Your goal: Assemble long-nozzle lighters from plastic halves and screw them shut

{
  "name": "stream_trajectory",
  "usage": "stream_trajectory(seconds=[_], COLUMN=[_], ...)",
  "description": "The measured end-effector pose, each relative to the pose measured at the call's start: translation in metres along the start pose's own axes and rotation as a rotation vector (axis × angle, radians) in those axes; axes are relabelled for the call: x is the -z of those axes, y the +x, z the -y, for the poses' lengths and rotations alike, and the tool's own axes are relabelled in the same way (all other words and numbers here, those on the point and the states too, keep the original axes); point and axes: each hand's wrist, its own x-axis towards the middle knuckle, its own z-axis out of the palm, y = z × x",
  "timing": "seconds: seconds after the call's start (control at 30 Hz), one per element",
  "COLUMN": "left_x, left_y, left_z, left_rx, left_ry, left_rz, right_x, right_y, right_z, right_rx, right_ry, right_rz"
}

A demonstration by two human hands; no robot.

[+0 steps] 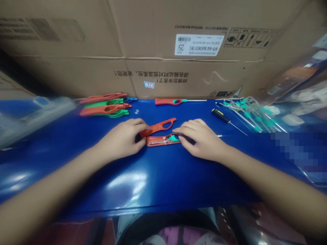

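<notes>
My left hand (127, 137) pinches the left end of an orange lighter casing half (161, 126), which has an oval finger opening at its right end. Just below that half lies the other orange half, an opened utility lighter (155, 141) with a green trigger (174, 137), thin wires and small inner parts showing. My right hand (201, 139) closes its fingers on this lighter near the trigger. The tip of its metal rod shows beyond the right hand; the rest of the rod is hidden behind the fingers.
Orange and green casing halves (104, 108) are piled at the back left. An assembled red lighter (166, 101) lies by the cardboard box (148, 44). At right are a black-and-yellow screwdriver (221, 116) and several rods with green triggers (251, 115). Tiny screws (137, 111) sit near the pile.
</notes>
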Motion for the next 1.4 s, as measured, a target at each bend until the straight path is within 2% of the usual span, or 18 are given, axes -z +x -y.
stream_trajectory(seconds=[0.27,0.4,0.5,0.57,0.67,0.73,0.87,1.03,1.23,1.4], left_x=[-0.007,-0.005,-0.003,-0.002,0.001,0.003,0.005,0.003,0.005,0.002], left_y=[0.004,0.004,0.004,0.004,0.004,0.005,0.005,0.006,0.005,0.006], left_z=[0.007,0.004,-0.005,-0.012,-0.02,-0.023,-0.024,-0.023,-0.026,-0.026], left_rx=[-0.024,0.064,0.178,0.239,0.265,0.249,0.251,0.257,0.344,0.379], left_ry=[0.003,-0.113,-0.296,-0.481,-0.743,-0.839,-0.917,-0.954,-1.062,-1.031], left_rz=[-0.08,-0.177,-0.227,-0.209,-0.09,-0.015,0.023,0.032,0.116,0.079], right_x=[-0.007,-0.006,-0.004,-0.003,-0.001,-0.001,-0.001,0.001,0.002,0.001], right_y=[0.001,0.002,0.003,0.003,0.003,0.002,0.0,0.0,0.0,-0.001], right_z=[-0.005,-0.006,-0.005,-0.004,-0.003,-0.004,-0.006,-0.006,-0.002,-0.003], right_rx=[-0.132,-0.147,-0.127,-0.106,-0.062,-0.026,0.029,0.067,0.085,0.103], right_ry=[0.107,0.126,0.118,0.108,0.056,0.019,0.021,0.058,0.04,0.019], right_rz=[-0.15,-0.22,-0.281,-0.293,-0.232,-0.178,-0.116,-0.123,-0.107,-0.115])
